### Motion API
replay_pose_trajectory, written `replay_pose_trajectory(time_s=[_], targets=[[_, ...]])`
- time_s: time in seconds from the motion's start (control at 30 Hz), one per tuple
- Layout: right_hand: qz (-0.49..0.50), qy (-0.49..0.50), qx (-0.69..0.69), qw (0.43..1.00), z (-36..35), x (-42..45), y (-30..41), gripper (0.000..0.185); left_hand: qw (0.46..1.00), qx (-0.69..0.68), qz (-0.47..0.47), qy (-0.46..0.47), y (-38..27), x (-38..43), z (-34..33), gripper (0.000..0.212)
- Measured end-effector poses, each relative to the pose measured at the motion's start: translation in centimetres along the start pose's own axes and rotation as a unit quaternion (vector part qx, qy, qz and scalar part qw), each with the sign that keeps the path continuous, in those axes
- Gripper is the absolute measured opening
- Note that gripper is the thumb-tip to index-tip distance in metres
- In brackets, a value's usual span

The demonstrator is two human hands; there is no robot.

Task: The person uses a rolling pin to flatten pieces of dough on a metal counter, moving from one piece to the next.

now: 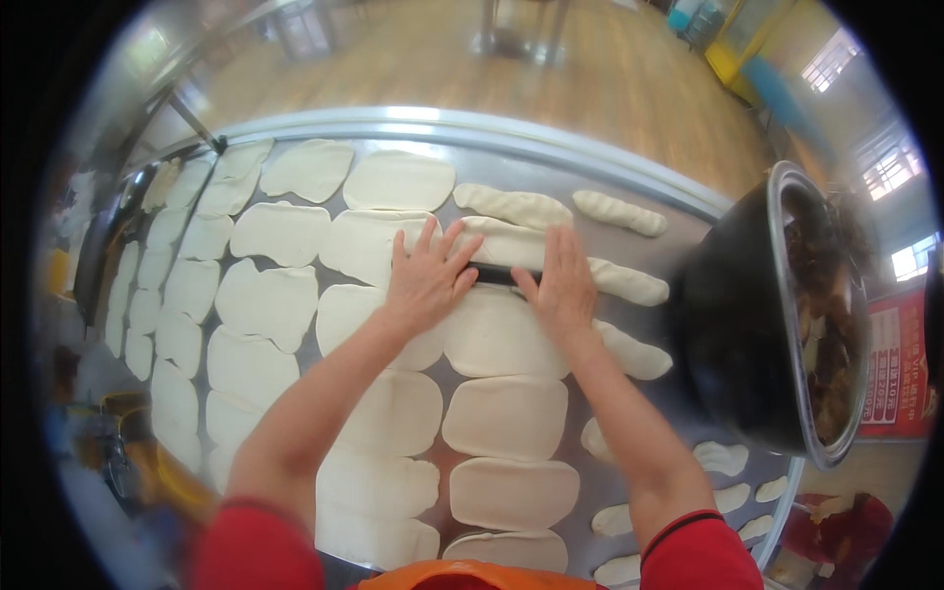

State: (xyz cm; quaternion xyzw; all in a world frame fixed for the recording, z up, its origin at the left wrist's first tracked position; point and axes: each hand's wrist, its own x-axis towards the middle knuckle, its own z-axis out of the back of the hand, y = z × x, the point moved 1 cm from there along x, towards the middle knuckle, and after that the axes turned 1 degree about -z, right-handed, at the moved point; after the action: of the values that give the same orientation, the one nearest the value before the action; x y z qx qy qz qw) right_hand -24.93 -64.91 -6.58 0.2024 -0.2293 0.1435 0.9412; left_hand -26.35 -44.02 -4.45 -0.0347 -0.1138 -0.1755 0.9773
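Note:
A short black rolling pin [505, 274] lies across a piece of dough [509, 240] on the metal worktop. My left hand [431, 276] holds down the pin's left end, its fingers spread over the dough and an adjoining flat sheet [365, 240]. On the pin's right end presses my right hand [564, 287], fingers stretched forward and close together, thumb along the pin. Both palms hide the pin's ends. A rolled-out dough sheet [505, 332] lies just below the pin. Beyond my hands is a thicker, lumpy dough strip [512, 205].
Flattened dough sheets [265, 299] cover the left and middle of the worktop [509, 158]. Several unrolled dough pieces [630, 280] lie at the right. A large dark pot [726, 317] with brown contents stands at the right edge. A pale raised rim [472, 122] borders the far side.

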Motion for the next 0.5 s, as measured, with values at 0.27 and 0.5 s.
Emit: replay_pose_trajectory(time_s=[0.27, 0.5], targets=[[0.001, 0.056, -0.033, 0.998, 1.0, -2.4, 1.1, 0.077, 0.998, -0.045, -0.041, 0.031, 0.5, -1.2, 0.8, 0.053], [0.014, 0.008, -0.103, 0.995, -2.7, 5.7, -2.7, 0.073, 0.993, -0.046, -0.041, -0.104, 2.7, 7.8, -3.0, 0.056]])
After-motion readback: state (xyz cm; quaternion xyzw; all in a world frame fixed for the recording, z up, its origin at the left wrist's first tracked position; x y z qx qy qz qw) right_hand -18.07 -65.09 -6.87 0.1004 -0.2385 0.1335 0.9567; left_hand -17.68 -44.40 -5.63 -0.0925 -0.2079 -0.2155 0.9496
